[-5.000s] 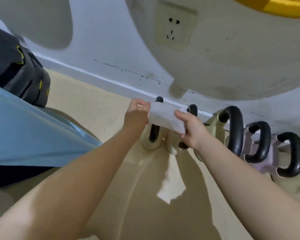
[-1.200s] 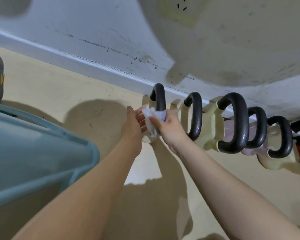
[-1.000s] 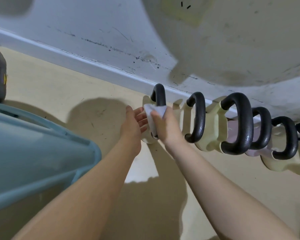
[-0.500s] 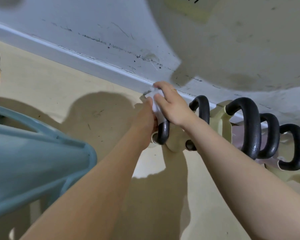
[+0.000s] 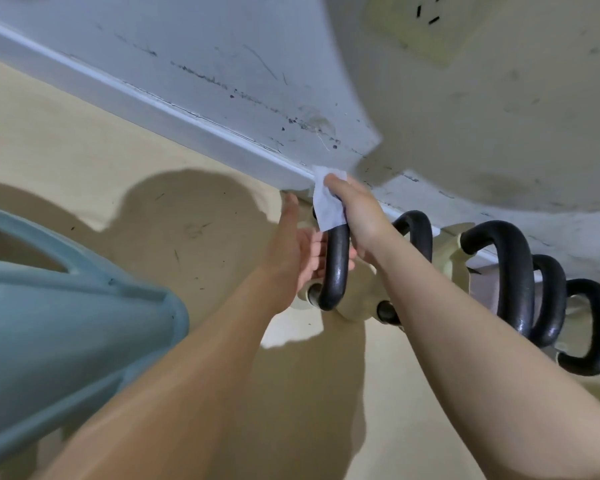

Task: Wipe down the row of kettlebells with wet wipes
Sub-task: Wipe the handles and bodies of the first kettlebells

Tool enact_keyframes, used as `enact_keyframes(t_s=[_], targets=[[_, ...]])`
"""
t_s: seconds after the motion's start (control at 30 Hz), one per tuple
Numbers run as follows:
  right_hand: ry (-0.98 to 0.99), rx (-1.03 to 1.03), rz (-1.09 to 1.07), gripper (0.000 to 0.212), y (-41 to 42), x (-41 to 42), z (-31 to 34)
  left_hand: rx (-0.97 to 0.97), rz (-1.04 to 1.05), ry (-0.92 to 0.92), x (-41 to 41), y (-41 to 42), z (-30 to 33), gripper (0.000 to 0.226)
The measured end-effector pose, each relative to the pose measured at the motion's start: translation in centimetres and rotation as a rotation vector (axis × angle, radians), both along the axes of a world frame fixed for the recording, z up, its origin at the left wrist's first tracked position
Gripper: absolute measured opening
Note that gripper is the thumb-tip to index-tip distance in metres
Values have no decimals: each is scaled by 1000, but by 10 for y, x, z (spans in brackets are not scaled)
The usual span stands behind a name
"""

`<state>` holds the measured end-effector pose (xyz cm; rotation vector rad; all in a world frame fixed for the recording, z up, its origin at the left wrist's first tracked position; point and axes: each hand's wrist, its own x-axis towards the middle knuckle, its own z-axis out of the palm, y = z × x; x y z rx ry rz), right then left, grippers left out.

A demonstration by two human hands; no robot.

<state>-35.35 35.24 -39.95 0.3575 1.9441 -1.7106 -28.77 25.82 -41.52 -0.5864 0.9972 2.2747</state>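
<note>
A: Where is the wipe [image 5: 328, 202] being held?
B: It is being pressed onto the top of the first kettlebell's handle [image 5: 336, 265] by the right hand [image 5: 359, 216], fingers closed over it.
A: And the left hand [image 5: 297, 251]?
B: It is being held flat beside the handle, fingers straight and together, by the wall [image 5: 222, 81].

Kettlebells [image 5: 499, 282] in row along wall [image 5: 222, 64]; bin [image 5: 66, 306] left

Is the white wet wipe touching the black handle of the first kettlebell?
Touching. The head view shows the right hand pressing the white wet wipe over the top of the black curved handle, with no gap between them.
</note>
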Motion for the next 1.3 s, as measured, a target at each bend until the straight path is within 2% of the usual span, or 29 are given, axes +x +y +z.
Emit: enact_keyframes(t_s=[0.07,0.23,0.3,0.37,0.4,0.5,0.57,0.63,0.73,0.83,0.93,1.03,1.1,1.17,1.23,1.3], targets=[[41,79,96,25,2,-11,2,17,-14,2,0,1,-2,93],[133,505,531,29,-2,-37,16,-11,-32,27,-2,2,-1,93],[246,712,756,38,-6,-39,20,12,-13,24,-2,2,-2,93],[362,768,847,42,-5,-37,18,29,1,23,-1,3,-5,92],[367,692,807,42,-2,-34,16,32,5,19,-1,4,-5,92],[208,351,394,33,4,-27,6,2,21,11,0,5,-6,90],[77,268,136,44,4,-26,-2,-91,37,26,0,7,-7,85],[-23,234,-14,51,4,-16,-11,-218,102,21,0,8,-7,76],[-77,157,-26,50,1,22,-9,-314,228,-42,-1,5,-3,64],[43,143,-3,35,-2,32,7,-358,277,1,4,7,5,55],[124,351,-15,34,-6,27,20,-434,255,96,12,13,11,49],[229,263,-52,28,-12,67,17,-452,260,94,15,6,12,52],[276,312,-2,22,-8,97,9,-483,227,78,14,1,14,59],[293,372,43,28,1,106,0,-533,190,83,15,0,15,59],[321,387,64,39,9,101,-7,-569,125,118,15,3,20,52],[361,499,81,36,8,105,-14,-673,46,169,11,2,25,38]])
